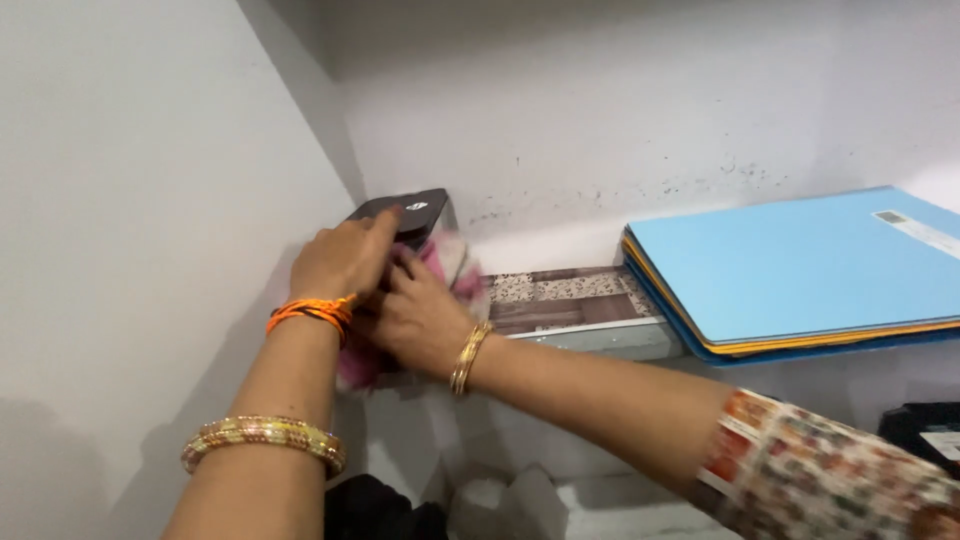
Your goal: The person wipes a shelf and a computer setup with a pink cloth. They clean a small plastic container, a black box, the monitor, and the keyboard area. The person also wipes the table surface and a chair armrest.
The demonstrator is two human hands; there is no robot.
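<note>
The work in hand is the wiping of a small black device that stands in the back left corner of a shelf, against the white walls. Judged from this view, the wipe is under way and not finished: both hands are on the device and the cloth has not been taken off it.

The left hand lies on top of the device, fingers curled over its upper edge, steadying it. The right hand presses a pink-and-white cloth against the device's front and side; whether its fingers close round the cloth cannot be told.

The device is dark, glossy and flat-topped; most of its body is hidden by hands and cloth. A stack of folders, blue on top, lies well apart on the shelf's right.
</note>
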